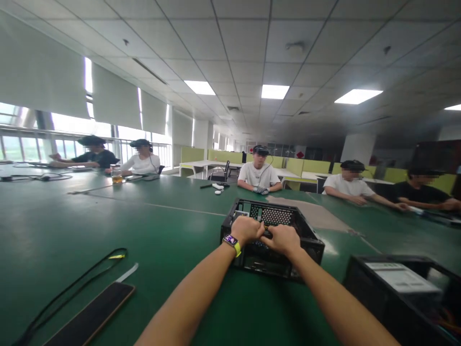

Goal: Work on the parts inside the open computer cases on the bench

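Note:
An open black computer case [308, 235] lies on the green table in front of me, with perforated metal at its far side. My left hand [248, 229], with a yellow-strapped smartwatch [232, 244] on the wrist, is closed above the case's interior. Close beside it, nearly touching at the fingertips, my right hand [284, 239] is closed too. A small dark and yellowish bit shows between the fingers, too small to name. My hands hide part of the case's inside.
At the lower right stands a second black case [378, 288] with a white-labelled unit [401, 277]. A dark flat strip [93, 312] and a black cord [72, 288] lie at left. Brown cardboard [313, 214] lies beyond the case. Several people sit around the green table [162, 230].

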The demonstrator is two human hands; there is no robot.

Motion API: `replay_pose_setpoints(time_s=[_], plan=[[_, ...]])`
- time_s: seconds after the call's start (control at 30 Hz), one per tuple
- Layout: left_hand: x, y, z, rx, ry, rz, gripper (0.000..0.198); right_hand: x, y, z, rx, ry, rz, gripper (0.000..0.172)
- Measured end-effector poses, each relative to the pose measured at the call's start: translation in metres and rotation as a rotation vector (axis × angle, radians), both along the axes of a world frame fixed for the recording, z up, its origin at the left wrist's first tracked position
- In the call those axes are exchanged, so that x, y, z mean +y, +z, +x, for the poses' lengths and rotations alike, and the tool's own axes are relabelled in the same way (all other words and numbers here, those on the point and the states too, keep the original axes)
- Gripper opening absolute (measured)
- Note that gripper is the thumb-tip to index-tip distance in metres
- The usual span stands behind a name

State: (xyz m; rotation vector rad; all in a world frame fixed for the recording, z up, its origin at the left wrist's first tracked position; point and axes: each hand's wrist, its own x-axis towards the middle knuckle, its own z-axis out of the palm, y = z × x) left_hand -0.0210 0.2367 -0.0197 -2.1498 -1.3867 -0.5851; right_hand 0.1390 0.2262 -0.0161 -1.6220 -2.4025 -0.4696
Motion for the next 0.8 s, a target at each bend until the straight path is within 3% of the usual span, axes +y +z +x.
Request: replay_pose_setpoints(time_s=[0.1,0.2,0.27,0.37,0.47,0.57,0.7,0.8], plan=[[0.077,-0.005,-0.005,-0.021,0.001,-0.032,0.054,0.077,-0.005,-0.003,0.025,-0.017,-0.032,0.071],[0.135,-0.009,-0.005,-0.065,0.020,-0.041,0.057,0.135,-0.006,-0.008,0.062,-0.066,-0.068,0.073],[0.159,-0.010,-0.003,-0.112,0.050,-0.024,0.056,0.161,-0.005,-0.014,0.097,-0.149,-0.081,0.076],[0.179,-0.005,0.000,-0.187,0.117,0.005,0.047,0.188,-0.003,-0.024,0.167,-0.335,-0.094,0.080],[0.176,0.001,0.001,-0.228,0.156,0.016,0.028,0.199,-0.005,-0.031,0.242,-0.474,-0.143,0.079],[0.149,-0.004,0.001,-0.219,0.105,0.028,0.021,0.195,-0.012,-0.032,0.291,-0.479,-0.146,0.070],[0.096,-0.036,-0.001,-0.225,0.041,-0.004,0.023,0.173,-0.010,-0.021,0.300,-0.471,-0.153,0.066],[0.060,-0.061,0.002,-0.293,0.073,-0.050,0.022,0.147,0.009,0.011,0.275,-0.521,-0.217,0.066]])
